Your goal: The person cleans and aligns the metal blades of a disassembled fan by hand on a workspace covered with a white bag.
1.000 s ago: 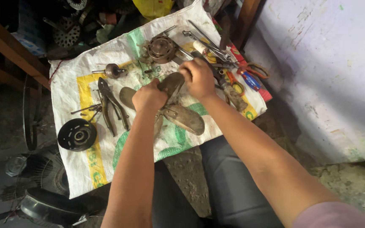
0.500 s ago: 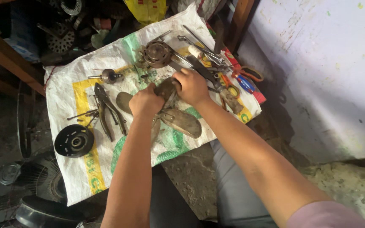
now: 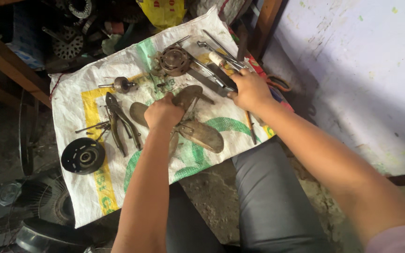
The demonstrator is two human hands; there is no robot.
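Note:
A dusty metal fan blade assembly (image 3: 202,133) lies on a white woven sack (image 3: 94,187) spread on the floor. My left hand (image 3: 164,112) is closed over the hub of the fan blade. My right hand (image 3: 249,89) rests to the right on a cluster of hand tools (image 3: 216,65), its fingers curled on a dark tool handle there. Whether it has lifted the tool is unclear.
Pliers (image 3: 120,122) and a black round pulley (image 3: 83,155) lie on the sack's left part. A small shaft piece (image 3: 120,85) and a round motor part (image 3: 174,61) sit farther back. A fan guard (image 3: 38,201) lies lower left. A wooden post (image 3: 266,23) and pale wall (image 3: 362,70) stand at right.
My right hand has left the fan blade hub and moved right to the hand tools. My left hand stays on the hub.

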